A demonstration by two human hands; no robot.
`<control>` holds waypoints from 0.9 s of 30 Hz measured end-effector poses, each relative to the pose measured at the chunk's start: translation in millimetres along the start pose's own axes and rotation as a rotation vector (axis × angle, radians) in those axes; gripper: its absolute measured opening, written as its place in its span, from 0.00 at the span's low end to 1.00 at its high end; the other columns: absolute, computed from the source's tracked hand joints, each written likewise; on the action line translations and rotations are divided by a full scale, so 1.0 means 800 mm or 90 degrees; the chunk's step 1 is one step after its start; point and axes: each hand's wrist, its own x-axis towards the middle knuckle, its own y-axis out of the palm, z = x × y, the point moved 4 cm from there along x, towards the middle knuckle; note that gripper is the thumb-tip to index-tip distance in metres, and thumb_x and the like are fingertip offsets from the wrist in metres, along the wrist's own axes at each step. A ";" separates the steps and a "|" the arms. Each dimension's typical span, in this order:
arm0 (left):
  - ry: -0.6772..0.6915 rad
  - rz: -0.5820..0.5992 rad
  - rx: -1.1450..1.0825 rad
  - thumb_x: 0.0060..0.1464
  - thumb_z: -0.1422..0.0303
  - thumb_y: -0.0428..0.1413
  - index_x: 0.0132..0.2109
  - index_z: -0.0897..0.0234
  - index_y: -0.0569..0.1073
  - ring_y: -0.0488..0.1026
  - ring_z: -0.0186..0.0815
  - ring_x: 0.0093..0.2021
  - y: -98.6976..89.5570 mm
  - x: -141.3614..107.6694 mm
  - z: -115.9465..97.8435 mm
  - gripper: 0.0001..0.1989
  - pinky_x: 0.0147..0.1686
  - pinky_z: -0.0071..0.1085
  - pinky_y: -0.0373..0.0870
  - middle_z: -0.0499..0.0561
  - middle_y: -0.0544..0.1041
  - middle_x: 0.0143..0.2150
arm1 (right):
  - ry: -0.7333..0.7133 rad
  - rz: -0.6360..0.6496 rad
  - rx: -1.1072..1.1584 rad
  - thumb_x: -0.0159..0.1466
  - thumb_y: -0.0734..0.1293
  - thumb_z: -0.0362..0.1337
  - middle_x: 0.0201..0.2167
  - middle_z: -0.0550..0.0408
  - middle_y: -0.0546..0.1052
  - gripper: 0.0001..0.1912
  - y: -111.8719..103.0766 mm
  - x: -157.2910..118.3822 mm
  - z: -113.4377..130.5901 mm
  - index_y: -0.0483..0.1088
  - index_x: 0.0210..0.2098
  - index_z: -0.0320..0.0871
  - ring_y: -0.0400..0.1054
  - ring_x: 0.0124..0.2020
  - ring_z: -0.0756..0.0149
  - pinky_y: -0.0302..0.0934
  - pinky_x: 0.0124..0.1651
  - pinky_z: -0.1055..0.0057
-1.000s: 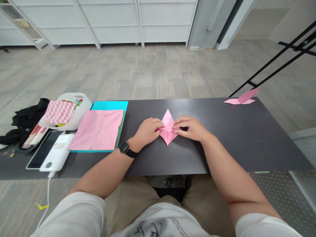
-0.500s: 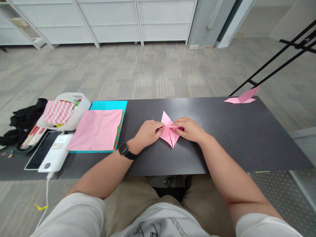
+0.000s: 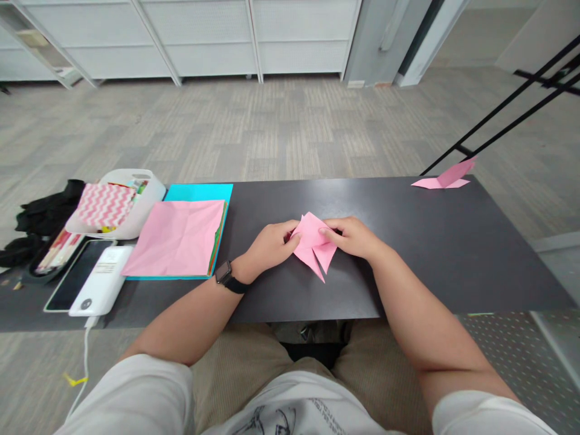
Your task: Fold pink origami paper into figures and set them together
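Observation:
A folded piece of pink origami paper [image 3: 312,237] is held between my two hands, just over the dark table. Its broad upper part faces me, and two pointed flaps split apart toward the near edge. My left hand [image 3: 274,244] pinches its left side, thumb on the front and fingers behind. On the right edge, my right hand [image 3: 352,237] grips with the thumb laid on the paper's face. The fingers behind the paper are partly hidden.
A stack of coloured paper [image 3: 174,238] lies to the left, near a white basket [image 3: 151,196], a phone [image 3: 75,278] and a cabled white power bank [image 3: 102,281]. Another folded pink paper figure [image 3: 444,180] stands at the table's [image 3: 453,254] far right.
The pink paper's upper part has opened from a narrow point with pinched sides into a broad face. Its lower flaps have spread apart, and both hands have shifted their hold slightly.

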 end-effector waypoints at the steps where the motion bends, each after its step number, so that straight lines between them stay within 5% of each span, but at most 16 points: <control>1: 0.014 -0.019 -0.014 0.68 0.68 0.53 0.56 0.60 0.76 0.78 0.36 0.37 -0.001 -0.001 -0.001 0.13 0.40 0.33 0.73 0.49 0.82 0.43 | 0.004 0.007 0.003 0.75 0.61 0.49 0.26 0.59 0.72 0.20 0.001 0.000 0.000 0.78 0.38 0.44 0.67 0.29 0.66 0.56 0.36 0.69; 4: 0.126 -0.092 0.001 0.67 0.68 0.56 0.70 0.58 0.68 0.79 0.43 0.55 -0.007 -0.004 -0.010 0.26 0.58 0.43 0.76 0.58 0.78 0.61 | 0.016 0.026 0.001 0.74 0.62 0.48 0.23 0.61 0.68 0.19 0.002 -0.001 -0.001 0.76 0.34 0.44 0.63 0.26 0.68 0.53 0.34 0.69; 7: 0.225 -0.102 0.073 0.70 0.64 0.56 0.66 0.59 0.74 0.72 0.49 0.66 -0.008 -0.006 -0.017 0.20 0.67 0.51 0.70 0.61 0.73 0.67 | 0.023 0.035 -0.008 0.73 0.62 0.46 0.22 0.62 0.65 0.18 0.004 -0.001 -0.001 0.74 0.31 0.45 0.61 0.25 0.69 0.51 0.34 0.69; 19: 0.225 -0.058 0.037 0.75 0.62 0.53 0.71 0.58 0.72 0.74 0.47 0.67 -0.002 0.000 -0.002 0.22 0.69 0.51 0.70 0.59 0.77 0.67 | 0.007 0.048 -0.003 0.72 0.62 0.46 0.21 0.62 0.63 0.19 0.003 0.000 0.003 0.65 0.26 0.45 0.57 0.25 0.70 0.49 0.33 0.69; 27: 0.195 -0.149 0.006 0.75 0.62 0.53 0.72 0.59 0.70 0.72 0.45 0.70 -0.014 -0.002 -0.003 0.23 0.71 0.49 0.69 0.61 0.74 0.70 | 0.017 0.059 -0.002 0.72 0.62 0.46 0.22 0.62 0.66 0.18 0.002 -0.001 0.003 0.70 0.29 0.45 0.58 0.25 0.69 0.50 0.34 0.69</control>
